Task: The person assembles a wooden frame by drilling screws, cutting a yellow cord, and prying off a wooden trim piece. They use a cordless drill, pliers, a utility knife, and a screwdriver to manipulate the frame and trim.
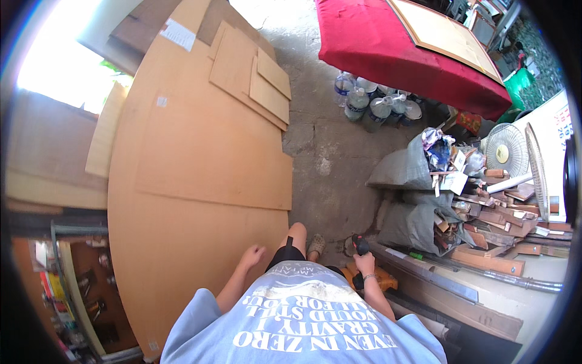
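Observation:
My right hand (364, 264) is wrapped round the grip of a cordless drill (360, 244), black with some red, held upright beside my right leg. Part of the drill's lower end is hidden by my wrist. My left hand (254, 255) hangs at my left side with its fingers curled in, and nothing shows in it. It is nearest to a large tan wooden board (200, 236) that leans along my left. Smaller wooden panels (233, 64) rest against that board farther ahead.
A red cloth-covered table (388, 51) bears a framed panel (448, 33). Under it stand several large clear bottles (379, 109). Grey sacks (403, 167) of scraps, piled wood offcuts (497, 218) and a fan (506, 148) line the right. Near my right hand lies something yellow-orange (386, 278). Concrete floor (327, 164) runs between.

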Motion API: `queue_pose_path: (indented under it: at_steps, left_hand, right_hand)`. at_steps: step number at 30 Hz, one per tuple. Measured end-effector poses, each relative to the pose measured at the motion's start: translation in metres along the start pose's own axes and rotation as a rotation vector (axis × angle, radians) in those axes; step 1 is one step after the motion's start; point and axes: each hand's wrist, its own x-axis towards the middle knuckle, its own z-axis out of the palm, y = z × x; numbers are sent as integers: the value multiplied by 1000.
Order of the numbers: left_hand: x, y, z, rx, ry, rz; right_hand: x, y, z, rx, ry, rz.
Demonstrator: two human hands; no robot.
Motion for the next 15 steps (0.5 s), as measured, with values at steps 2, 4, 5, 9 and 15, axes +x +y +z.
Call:
queue_pose_path:
  at_steps: [2, 4, 5, 9, 15]
  left_hand:
    - [4, -62, -16, -12, -14, -228]
    - [-3, -102, -25, 9, -39, -402]
    - [-3, -111, -24, 1, -39, -451]
    - [44, -77, -19, -40, -43, -473]
    - [217, 118, -77, -296, 133, -200]
  right_hand:
    - [32, -26, -15, 74, -97, 85]
    - [58, -55, -23, 5, -111, 57]
    - [71, -70, -26, -35, -128, 58]
    - [132, -137, -29, -205, -231, 104]
    - [230, -298, -43, -304, -267, 9]
